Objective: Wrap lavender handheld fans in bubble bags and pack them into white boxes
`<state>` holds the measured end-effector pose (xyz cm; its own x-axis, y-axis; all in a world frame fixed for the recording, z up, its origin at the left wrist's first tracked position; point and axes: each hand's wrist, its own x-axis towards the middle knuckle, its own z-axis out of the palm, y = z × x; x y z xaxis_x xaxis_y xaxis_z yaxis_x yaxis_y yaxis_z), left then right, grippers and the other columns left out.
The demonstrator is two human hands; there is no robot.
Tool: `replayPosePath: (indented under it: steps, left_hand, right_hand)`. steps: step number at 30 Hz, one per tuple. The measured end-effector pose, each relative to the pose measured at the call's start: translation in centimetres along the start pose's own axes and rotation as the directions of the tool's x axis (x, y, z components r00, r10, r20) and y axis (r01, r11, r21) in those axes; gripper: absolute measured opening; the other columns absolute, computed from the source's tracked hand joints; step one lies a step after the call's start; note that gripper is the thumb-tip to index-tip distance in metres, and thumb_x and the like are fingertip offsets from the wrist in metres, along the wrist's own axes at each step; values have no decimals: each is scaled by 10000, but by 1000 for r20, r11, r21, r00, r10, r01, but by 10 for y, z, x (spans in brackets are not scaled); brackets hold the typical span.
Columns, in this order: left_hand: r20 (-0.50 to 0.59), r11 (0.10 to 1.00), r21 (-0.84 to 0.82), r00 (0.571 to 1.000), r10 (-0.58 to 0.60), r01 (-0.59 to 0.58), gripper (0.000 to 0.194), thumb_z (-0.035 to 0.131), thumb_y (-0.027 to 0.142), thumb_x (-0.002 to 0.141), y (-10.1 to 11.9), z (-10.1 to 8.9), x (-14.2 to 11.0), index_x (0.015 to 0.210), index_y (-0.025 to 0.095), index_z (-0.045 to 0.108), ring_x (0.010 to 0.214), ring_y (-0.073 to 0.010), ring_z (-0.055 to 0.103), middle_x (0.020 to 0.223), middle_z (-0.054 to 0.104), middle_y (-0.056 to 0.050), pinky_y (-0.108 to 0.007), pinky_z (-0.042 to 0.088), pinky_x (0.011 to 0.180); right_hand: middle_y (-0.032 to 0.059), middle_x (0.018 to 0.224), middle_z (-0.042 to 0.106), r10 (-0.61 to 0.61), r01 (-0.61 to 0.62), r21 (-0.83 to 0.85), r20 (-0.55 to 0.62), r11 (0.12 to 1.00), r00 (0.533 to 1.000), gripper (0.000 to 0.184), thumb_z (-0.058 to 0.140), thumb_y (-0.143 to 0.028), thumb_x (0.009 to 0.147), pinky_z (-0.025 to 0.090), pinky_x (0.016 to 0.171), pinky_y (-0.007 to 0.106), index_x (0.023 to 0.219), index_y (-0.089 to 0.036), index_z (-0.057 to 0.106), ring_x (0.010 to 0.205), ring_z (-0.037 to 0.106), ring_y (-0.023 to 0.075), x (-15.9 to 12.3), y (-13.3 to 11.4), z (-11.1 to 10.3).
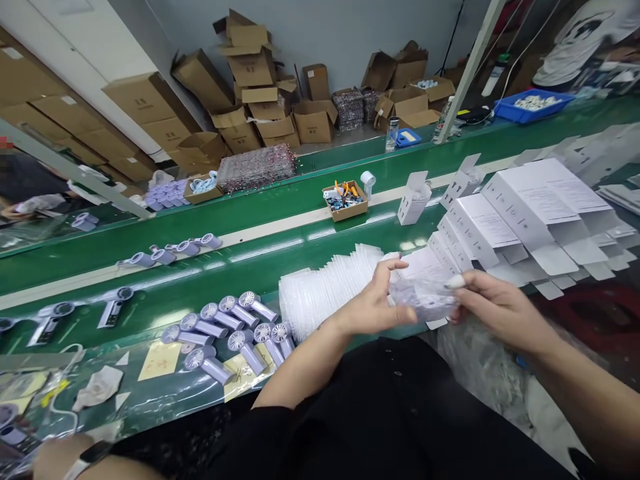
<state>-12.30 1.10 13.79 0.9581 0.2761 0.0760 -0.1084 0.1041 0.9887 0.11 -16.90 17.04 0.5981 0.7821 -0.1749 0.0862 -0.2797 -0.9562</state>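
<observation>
My left hand (383, 300) holds a clear plastic bag (424, 298) from its left side, thumb below and fingers above. A pale lilac thing shows through the plastic, but blur hides its exact shape. At the bag's right end, my right hand (493, 303) pinches the plastic between thumb and fingers. Just left of my left hand stands a long row of bubble-wrap sleeves (320, 293). Several lilac handheld fans (243, 340) lie further left. White printed boxes (530, 207) stand in rows beyond my right hand, their flaps up.
A small carton of tools and parts (350, 210) sits across the green conveyor (280, 227). More lilac fan parts (163, 255) lie along its middle strip. A co-worker's hand (63, 453) with a wristband is at lower left. A blue tray (530, 107) stands at far right.
</observation>
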Motion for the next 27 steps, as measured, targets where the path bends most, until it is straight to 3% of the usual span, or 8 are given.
replayPosePath:
  steps: [3,7,10,12,14,18,20,27]
  left_hand:
    - [8,980,194,999,40,-41,617,837,366,511,-7,1,-4,1060,201,610,925,-225,563,1022,614,-71,-301,432,812]
    - [-387,989,132,922,-10,66,246,646,403,747,-35,-14,-10,790,162,627,714,-139,532,748,580,-14,-237,416,679]
    - [-583,994,-112,809,-77,14,254,620,406,763,-47,-35,-13,737,157,577,583,-87,460,635,501,32,-195,369,569]
    - [-636,975,-222,762,-122,-29,266,646,409,738,-50,-49,-15,739,156,563,564,-76,454,633,500,39,-184,361,548]
    - [-664,958,-286,726,-179,-25,296,675,423,707,-53,-62,-18,753,154,560,552,-74,465,635,514,39,-180,361,532]
    - [-693,922,-387,660,-289,-3,391,726,477,644,-58,-92,-21,749,147,544,493,-65,465,591,516,48,-176,344,476]
    - [-700,891,-452,636,-325,-42,422,757,477,610,-60,-108,-15,760,146,543,493,-70,491,595,537,44,-176,347,462]
    - [-735,794,-548,605,-306,-263,370,795,295,606,-45,-146,43,860,142,575,626,-120,616,738,651,-3,-229,471,588]
  right_hand:
    - [22,658,634,-73,61,76,176,995,982,231,590,-416,810,517,599,318,877,-197,609,600,612,173,24,-3,8]
    - [93,1003,659,-85,151,-222,281,963,956,228,577,-252,810,499,794,433,1031,-205,610,917,627,244,62,51,-3]
    - [129,1273,550,-50,345,-756,384,555,922,337,634,1,630,326,961,584,894,-204,680,1195,466,351,84,117,-1]
    - [124,1330,510,-43,531,-787,546,314,836,355,572,58,637,256,1001,593,858,-194,690,1262,397,348,95,149,5]
    - [117,1321,522,-54,632,-741,638,227,768,332,507,51,702,246,1025,551,857,-181,687,1278,388,309,106,162,8]
    - [121,1209,601,-158,697,-706,679,127,717,324,420,-4,792,293,1018,478,944,-161,659,1240,436,267,129,137,-7]
    - [144,1201,598,-256,649,-753,610,107,750,314,434,-42,789,340,986,454,1006,-143,637,1228,441,283,144,111,-16]
    - [136,1214,577,-247,237,-866,137,440,959,535,407,-142,789,449,786,364,1323,-161,402,1033,557,276,234,41,-6]
